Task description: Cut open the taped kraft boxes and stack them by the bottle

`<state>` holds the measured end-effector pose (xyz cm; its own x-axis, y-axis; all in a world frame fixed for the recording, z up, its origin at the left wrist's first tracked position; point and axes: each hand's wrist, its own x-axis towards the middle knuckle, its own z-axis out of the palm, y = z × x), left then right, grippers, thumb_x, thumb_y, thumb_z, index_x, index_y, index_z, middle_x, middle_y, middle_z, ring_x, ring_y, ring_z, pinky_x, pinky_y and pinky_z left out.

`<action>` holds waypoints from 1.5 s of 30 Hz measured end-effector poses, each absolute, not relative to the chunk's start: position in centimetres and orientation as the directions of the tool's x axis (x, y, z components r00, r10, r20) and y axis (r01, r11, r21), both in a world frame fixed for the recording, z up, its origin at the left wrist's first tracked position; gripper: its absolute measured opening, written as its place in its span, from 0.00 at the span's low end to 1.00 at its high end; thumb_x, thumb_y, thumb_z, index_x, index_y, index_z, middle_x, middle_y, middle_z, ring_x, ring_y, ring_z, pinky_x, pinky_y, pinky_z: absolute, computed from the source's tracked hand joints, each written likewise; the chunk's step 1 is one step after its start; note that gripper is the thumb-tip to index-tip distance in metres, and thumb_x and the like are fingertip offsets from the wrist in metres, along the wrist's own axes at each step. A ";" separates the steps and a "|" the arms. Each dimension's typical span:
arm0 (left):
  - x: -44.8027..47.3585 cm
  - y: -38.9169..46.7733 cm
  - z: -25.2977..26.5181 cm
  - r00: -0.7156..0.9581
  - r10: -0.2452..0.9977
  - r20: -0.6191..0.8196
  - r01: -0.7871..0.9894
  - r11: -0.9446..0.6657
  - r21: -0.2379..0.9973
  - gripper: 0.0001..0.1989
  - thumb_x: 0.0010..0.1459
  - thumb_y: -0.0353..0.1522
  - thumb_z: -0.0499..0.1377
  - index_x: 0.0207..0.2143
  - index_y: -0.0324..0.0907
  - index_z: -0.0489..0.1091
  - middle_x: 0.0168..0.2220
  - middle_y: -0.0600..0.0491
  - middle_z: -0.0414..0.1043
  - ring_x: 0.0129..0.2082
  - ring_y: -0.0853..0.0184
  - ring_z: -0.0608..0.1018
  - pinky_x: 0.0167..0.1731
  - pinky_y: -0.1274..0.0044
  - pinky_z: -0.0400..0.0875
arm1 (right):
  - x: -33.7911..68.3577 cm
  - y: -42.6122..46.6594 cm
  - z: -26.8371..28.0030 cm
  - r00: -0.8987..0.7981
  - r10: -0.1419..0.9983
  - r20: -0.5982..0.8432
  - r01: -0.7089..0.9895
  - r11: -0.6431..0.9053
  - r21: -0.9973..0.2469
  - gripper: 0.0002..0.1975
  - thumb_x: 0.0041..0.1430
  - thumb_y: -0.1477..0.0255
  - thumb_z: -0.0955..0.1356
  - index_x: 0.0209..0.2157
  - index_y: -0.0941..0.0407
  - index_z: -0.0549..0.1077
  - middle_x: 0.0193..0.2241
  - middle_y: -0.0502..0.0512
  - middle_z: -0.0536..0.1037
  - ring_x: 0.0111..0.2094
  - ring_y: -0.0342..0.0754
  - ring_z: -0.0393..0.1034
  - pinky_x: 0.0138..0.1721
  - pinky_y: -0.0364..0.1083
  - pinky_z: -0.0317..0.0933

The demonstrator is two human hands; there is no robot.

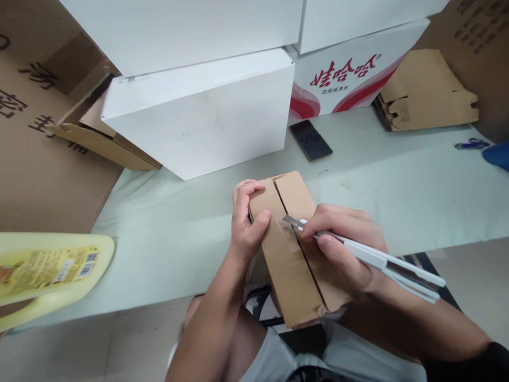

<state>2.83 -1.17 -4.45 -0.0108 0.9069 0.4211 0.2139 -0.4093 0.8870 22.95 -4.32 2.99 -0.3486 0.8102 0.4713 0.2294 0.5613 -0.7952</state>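
A brown cardboard box point(278, 265) rests at the table's near edge, its end jutting out over my lap. My left hand point(249, 220) grips the box's far left side, thumb on top and fingers round the side. In my right hand point(348, 239) is a white box cutter point(377, 255), its blade out. The blade's tip lies at the seam between the two top flaps, by a strip of clear tape point(289, 233). The underside of the box is hidden.
Behind the box lies a black phone point(310, 140). White cartons point(207, 124) stand along the back. Flattened cardboard point(433, 101) and a purple-handled tool point(472, 144) are at the right. A yellow jug point(55, 270) is at the near left, beside a large brown carton point(43, 175).
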 end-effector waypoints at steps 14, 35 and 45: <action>3.0 -1.2 -4.0 -0.051 0.894 0.445 0.293 -0.412 0.863 0.14 0.65 0.38 0.52 0.49 0.47 0.71 0.50 0.46 0.71 0.56 0.54 0.72 0.59 0.60 0.69 | 22.4 -4.2 3.9 -0.313 0.862 0.399 0.402 0.501 -0.767 0.07 0.63 0.74 0.63 0.39 0.52 0.73 0.26 0.48 0.77 0.24 0.44 0.69 0.26 0.44 0.61; 2.9 -1.3 -3.8 -0.032 0.892 0.451 0.305 -0.421 0.854 0.14 0.65 0.39 0.52 0.49 0.47 0.70 0.51 0.46 0.71 0.57 0.54 0.72 0.60 0.59 0.69 | 22.6 -4.3 4.5 -0.405 0.865 0.298 0.433 0.468 -0.771 0.05 0.65 0.72 0.64 0.38 0.53 0.72 0.27 0.48 0.81 0.25 0.42 0.74 0.27 0.42 0.63; 3.1 -1.2 -4.0 -0.054 0.896 0.441 0.293 -0.408 0.865 0.14 0.65 0.39 0.52 0.49 0.47 0.69 0.50 0.46 0.70 0.56 0.54 0.72 0.59 0.58 0.69 | 22.4 -4.4 3.4 -0.354 0.857 0.374 0.365 0.495 -0.789 0.06 0.65 0.71 0.64 0.38 0.52 0.73 0.25 0.47 0.79 0.21 0.42 0.70 0.27 0.43 0.64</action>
<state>3.08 -1.24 -4.00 -0.0540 0.8958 0.4412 0.2934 -0.4081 0.8645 22.37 -4.37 3.45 -0.3535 0.8573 0.3742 0.3648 0.4947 -0.7888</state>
